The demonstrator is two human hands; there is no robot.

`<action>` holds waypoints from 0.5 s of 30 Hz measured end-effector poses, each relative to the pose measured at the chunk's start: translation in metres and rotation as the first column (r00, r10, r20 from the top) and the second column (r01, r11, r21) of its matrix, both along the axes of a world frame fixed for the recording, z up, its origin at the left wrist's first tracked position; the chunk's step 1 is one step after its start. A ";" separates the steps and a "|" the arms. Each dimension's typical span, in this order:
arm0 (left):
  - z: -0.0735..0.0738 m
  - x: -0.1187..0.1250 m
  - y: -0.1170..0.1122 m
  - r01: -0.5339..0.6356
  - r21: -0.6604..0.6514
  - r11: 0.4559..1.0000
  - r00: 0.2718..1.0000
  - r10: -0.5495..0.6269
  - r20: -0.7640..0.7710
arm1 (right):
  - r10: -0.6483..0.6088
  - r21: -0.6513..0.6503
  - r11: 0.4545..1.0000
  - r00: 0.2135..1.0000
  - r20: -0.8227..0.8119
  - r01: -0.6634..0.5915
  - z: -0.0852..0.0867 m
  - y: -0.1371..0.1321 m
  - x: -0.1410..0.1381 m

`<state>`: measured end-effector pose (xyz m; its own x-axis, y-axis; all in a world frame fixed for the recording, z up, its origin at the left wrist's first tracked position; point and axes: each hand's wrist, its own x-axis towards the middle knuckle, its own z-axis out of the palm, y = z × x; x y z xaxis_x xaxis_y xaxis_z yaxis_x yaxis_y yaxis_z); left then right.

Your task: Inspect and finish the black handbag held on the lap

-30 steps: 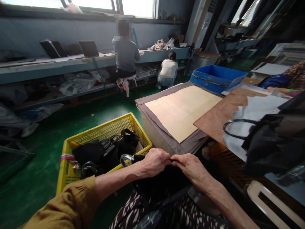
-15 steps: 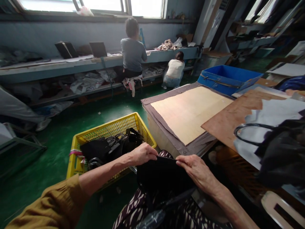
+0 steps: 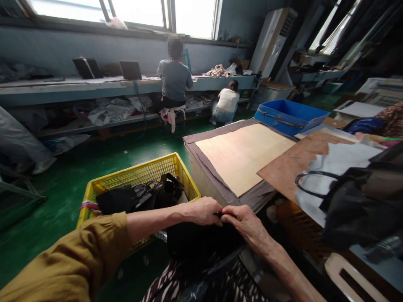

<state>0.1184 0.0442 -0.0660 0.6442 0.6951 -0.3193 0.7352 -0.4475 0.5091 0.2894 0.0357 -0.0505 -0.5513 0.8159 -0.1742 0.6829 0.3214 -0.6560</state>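
A black handbag (image 3: 201, 243) rests on my patterned lap, its upper edge gripped by both hands. My left hand (image 3: 206, 211) is closed, pinching that edge with the fingertips. Close beside it, almost touching, my right hand (image 3: 244, 220) pinches the same edge between thumb and fingers. A tiny reddish spot shows between the fingertips; what it is I cannot make out. The lower part of the bag is dark, and a plastic-wrapped part of it lies blurred on my lap. Left of the bag stands a yellow plastic basket (image 3: 130, 170) with several black bags (image 3: 116, 200) in it.
A pale board (image 3: 242, 155) lies on grey cloth ahead, with a blue bin (image 3: 289, 115) behind it. At right, a brown board (image 3: 286, 159) carries white sheets and another black bag (image 3: 355, 201). Two people (image 3: 174, 79) are at the long bench (image 3: 126, 90) under the windows.
My hands have come together along the bag's top edge, the left sliding right toward the right hand. The view has shifted slightly.
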 end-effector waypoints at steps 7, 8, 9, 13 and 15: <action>0.013 -0.013 0.030 -0.140 -0.065 0.988 0.990 0.141 -0.003 | -0.500 -0.141 0.863 0.860 -0.098 0.485 0.006 -0.020 0.010; 0.018 -0.015 0.034 -0.188 -0.123 0.974 0.982 0.185 -0.033 | -0.500 -0.165 0.861 0.859 -0.106 0.481 0.007 -0.027 0.007; 0.022 -0.016 0.037 -0.247 -0.194 0.949 0.969 0.238 -0.065 | -0.497 -0.183 0.861 0.861 -0.103 0.475 0.008 -0.034 0.003; 0.037 -0.013 0.045 -0.434 -0.390 0.812 0.900 0.409 -0.149 | -0.471 -0.194 0.866 0.882 -0.002 0.462 0.005 -0.053 -0.009; 0.040 -0.011 0.048 -0.454 -0.399 0.797 0.890 0.429 -0.156 | -0.447 -0.182 0.874 0.893 0.058 0.450 0.001 -0.056 -0.007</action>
